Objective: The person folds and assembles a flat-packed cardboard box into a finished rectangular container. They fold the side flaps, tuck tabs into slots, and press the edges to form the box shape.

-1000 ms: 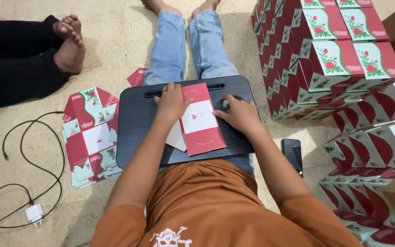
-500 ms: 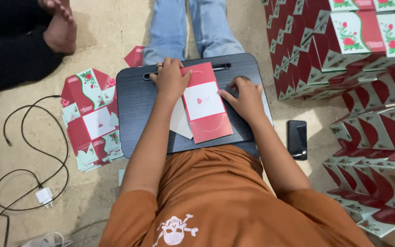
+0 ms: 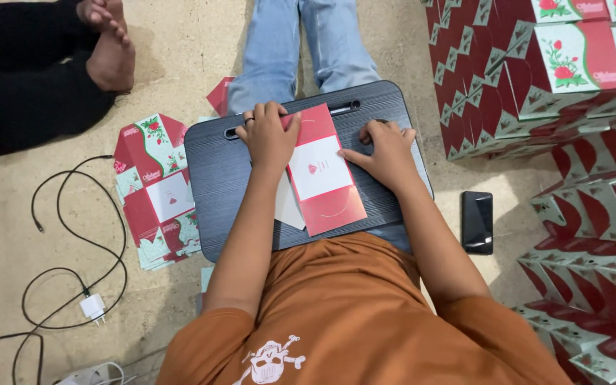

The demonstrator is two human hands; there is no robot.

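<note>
Red-and-white carton blank (image 3: 320,171), flat on lap desk (image 3: 226,171): you pin it with left hand (image 3: 269,135) spread, right hand (image 3: 386,150) loosely curled beside; crease squarely.

even, soft indoor light — bright enough throughout, with no glare. faint shadows sit under the lap desk (image 3: 229,171) and beside the stacked cartons (image 3: 536,85). focus is sharp at centre — wide-angle bending stretches the edges.
</note>
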